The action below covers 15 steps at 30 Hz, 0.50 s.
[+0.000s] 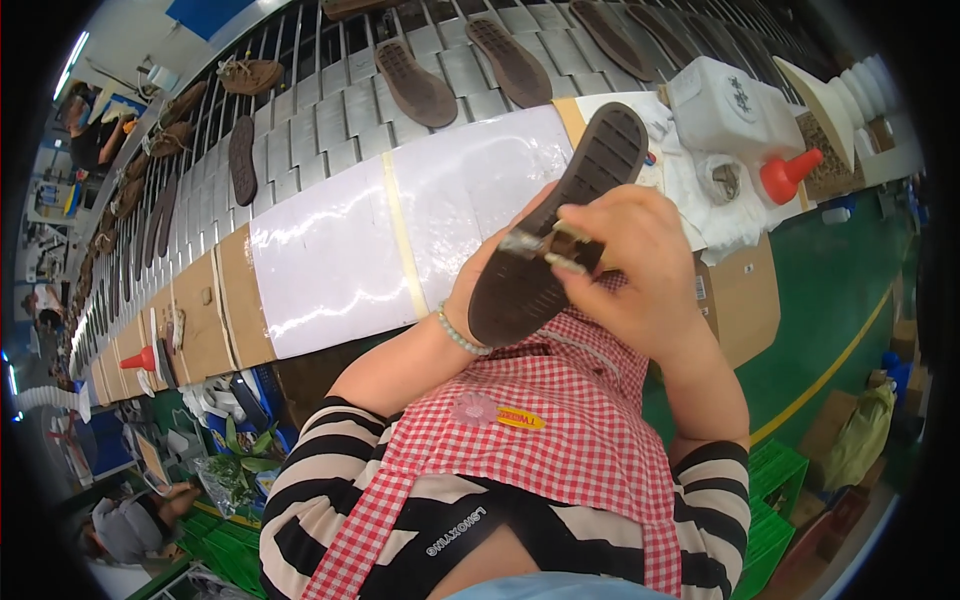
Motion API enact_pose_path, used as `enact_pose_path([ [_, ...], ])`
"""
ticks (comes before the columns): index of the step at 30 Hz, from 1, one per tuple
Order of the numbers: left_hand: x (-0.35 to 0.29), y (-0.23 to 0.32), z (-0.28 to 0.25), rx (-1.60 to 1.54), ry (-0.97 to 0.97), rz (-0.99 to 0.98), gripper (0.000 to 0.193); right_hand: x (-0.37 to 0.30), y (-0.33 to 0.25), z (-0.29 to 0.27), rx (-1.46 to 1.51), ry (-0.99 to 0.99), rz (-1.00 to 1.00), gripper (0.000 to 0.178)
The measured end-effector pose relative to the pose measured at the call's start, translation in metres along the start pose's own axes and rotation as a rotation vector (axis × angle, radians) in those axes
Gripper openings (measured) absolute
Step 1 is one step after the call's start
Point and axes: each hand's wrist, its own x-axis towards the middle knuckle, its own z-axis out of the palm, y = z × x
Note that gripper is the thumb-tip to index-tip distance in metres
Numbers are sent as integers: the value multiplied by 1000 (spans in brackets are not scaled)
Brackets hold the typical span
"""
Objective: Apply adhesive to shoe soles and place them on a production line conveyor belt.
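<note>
A red-and-white checked apron (pixel 520 450) lies nearest, over a black-and-beige striped top (pixel 325 480). Just beyond it, the dark sole (pixel 530 278) is held up in front of the body, tilted, with its heel end toward the upper right and its rounded toe end toward the lower left. The left hand (pixel 480 265), with a pale beaded bracelet (pixel 462 335) at its wrist, holds the sole from behind; most of its fingers are hidden there. The right hand (pixel 642 268) is curled narrow, thumb and fingers pinching a small brush-like tool (pixel 577 250), whose pale tip sits over the middle of the sole; whether it touches, I cannot tell.

Behind the hands is the surface, covered by a glossy white sheet (pixel 330 240) with a yellowish strip (pixel 403 235) across it, and brown cardboard (pixel 215 310) at its left. To the right, a white cloth (pixel 735 222) lies near a whitish plastic jug (pixel 735 112) and a red conical nozzle (pixel 788 178).

Farther off runs a conveyor of metal slats (pixel 350 125), carrying several brown soles (pixel 415 85) and, at its left, a brown shoe upper (pixel 250 76). At the far left, another person (pixel 92 140) is partly visible.
</note>
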Motion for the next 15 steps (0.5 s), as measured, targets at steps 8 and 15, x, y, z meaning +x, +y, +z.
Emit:
enact_pose_path([
  [8,5,10,-13,83,-30,-14,53,6,11,-11,-59,19,32,46],
  [15,-16,14,22,220,-139,166,57,26,22,-10,-111,171,76,45],
])
